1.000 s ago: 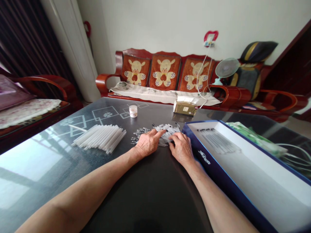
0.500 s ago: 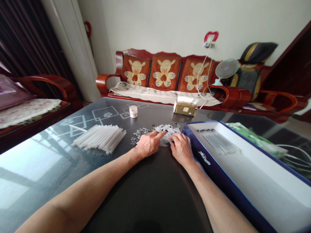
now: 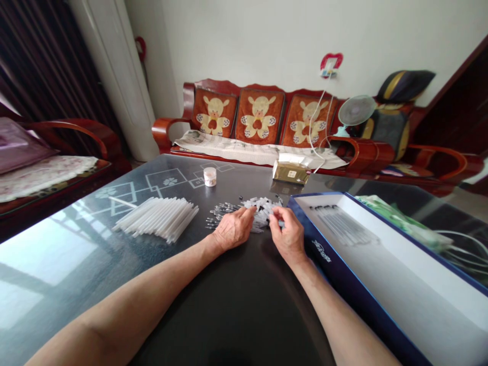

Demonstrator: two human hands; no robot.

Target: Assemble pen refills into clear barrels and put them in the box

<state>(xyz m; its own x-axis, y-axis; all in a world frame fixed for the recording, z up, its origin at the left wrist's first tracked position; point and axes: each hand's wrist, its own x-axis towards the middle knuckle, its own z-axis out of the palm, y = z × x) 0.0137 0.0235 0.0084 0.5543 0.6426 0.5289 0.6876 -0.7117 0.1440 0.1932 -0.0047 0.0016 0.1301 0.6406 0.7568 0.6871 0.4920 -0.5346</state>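
My left hand [image 3: 234, 227] rests at the near edge of a heap of small white plastic pieces [image 3: 262, 205], its fingers pressed together and curled. Whatever lies under its fingertips is hidden. Across the heap, my right hand [image 3: 288, 233] is turned partly on its side, thumb and fingers closed in a pinch. Something small may be between them, too small to name. Beside the left hand lie several small metal-tipped parts [image 3: 221, 211]. Farther left is a stack of translucent white tubes [image 3: 158, 217], with one tube lying apart behind it.
A long blue box with a white inside [image 3: 385, 284] stands close to my right arm, holding a row of dark-ended thin tubes [image 3: 343, 223]. Toward the back of the dark table are a small white jar [image 3: 209, 177] and a tissue box [image 3: 292, 170]. A green-white package [image 3: 404, 221] lies beyond the blue box.
My right hand has lifted slightly and rolled onto its side, its fingers drawn into a pinch. My left index finger, stretched across the heap before, has pulled back toward the others.
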